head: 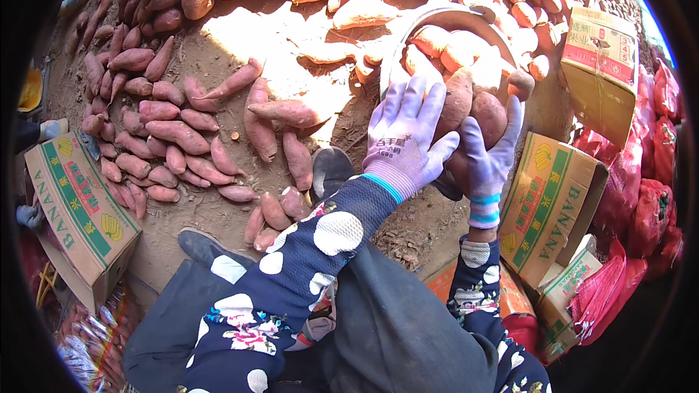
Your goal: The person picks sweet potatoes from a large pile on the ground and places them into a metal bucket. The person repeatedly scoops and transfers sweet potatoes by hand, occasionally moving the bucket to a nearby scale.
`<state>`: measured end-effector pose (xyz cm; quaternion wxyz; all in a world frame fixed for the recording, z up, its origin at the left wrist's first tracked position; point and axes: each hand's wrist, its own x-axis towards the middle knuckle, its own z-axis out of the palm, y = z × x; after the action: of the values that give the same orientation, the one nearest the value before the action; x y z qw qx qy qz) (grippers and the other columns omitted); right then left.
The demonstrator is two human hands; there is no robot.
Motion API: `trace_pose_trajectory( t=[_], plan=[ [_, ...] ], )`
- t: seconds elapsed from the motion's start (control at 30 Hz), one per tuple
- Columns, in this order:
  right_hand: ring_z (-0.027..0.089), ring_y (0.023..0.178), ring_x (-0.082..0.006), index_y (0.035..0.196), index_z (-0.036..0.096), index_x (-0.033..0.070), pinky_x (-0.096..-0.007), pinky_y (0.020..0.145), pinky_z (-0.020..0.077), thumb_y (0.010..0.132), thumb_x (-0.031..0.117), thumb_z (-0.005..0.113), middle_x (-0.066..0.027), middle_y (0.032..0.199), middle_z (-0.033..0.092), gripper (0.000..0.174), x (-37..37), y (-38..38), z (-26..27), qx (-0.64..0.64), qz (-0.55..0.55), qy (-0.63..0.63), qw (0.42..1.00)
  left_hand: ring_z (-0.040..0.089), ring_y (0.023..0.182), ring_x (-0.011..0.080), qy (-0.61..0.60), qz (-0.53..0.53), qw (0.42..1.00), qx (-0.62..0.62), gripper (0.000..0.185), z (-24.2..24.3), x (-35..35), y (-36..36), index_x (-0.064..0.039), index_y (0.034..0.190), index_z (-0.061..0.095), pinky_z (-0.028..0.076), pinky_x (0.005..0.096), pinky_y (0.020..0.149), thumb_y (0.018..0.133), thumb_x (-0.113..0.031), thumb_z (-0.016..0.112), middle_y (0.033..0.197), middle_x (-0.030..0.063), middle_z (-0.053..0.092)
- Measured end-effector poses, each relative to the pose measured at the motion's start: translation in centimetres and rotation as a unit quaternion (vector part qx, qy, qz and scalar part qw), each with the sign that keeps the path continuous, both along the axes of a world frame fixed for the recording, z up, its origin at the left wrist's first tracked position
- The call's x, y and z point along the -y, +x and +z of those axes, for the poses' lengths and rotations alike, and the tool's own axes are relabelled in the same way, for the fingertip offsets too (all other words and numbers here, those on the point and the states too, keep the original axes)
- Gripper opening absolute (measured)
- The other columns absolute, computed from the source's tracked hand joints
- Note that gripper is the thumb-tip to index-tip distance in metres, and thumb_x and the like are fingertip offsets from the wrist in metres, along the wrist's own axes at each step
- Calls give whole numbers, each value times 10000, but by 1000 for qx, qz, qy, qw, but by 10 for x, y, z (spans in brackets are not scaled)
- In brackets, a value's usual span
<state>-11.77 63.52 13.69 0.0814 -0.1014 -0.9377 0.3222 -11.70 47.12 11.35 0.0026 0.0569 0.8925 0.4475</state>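
Observation:
My left hand (407, 131), in a lavender coated glove, lies back up at the near left side of a round metal tub (386, 73), thumb towards the right. Opposite it, my right hand (487, 144), gloved alike, cups from the right with thumb and finger spread. Several reddish sweet potatoes (487, 115) are pressed together between the two palms, over the tub's near rim. A small sweet potato (520, 85) touches my right fingertip. Paler sunlit sweet potatoes (431, 40) fill the tub behind. My left palm and some fingers are hidden.
Left of my shoes, loose sweet potatoes (177, 136) lie heaped on bare soil (218, 218); more cover the ground beyond the tub. Cardboard cartons stand left (82, 213) and right (551, 202). Red mesh sacks (652, 207) line the right. Another person's gloved hand (30, 216) shows far left.

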Motion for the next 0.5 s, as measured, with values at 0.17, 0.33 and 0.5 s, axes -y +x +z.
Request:
trace_pose_trajectory(
  t=[0.17,0.33,0.5],
  plan=[
    [491,1352,-293,1505,392,-13,-384,1137,382,879,299,796,-203,1482,480,809,-12,-17,-28,-113,-79,-51,989,467,1346,429,81,79,992,-54,726,-4,16,11,-13,1445,462,389,496,1126,844,-319,729,1443,233,478],
    [529,1303,-336,1490,413,-8,-422,1112,404,906,397,758,-217,1432,527,791,11,-26,-6,-100,-106,132,980,461,1331,444,-39,234,971,-23,729,-42,90,97,-35,1450,459,386,517,1118,819,-243,762,1473,235,448],
    [633,1167,-287,1462,438,-25,-400,1021,503,968,144,677,-195,1350,600,574,113,14,28,-124,111,-360,918,378,1382,477,-210,421,861,194,876,-90,171,262,0,1490,360,338,537,1137,840,-398,791,1520,293,344]
  ],
)
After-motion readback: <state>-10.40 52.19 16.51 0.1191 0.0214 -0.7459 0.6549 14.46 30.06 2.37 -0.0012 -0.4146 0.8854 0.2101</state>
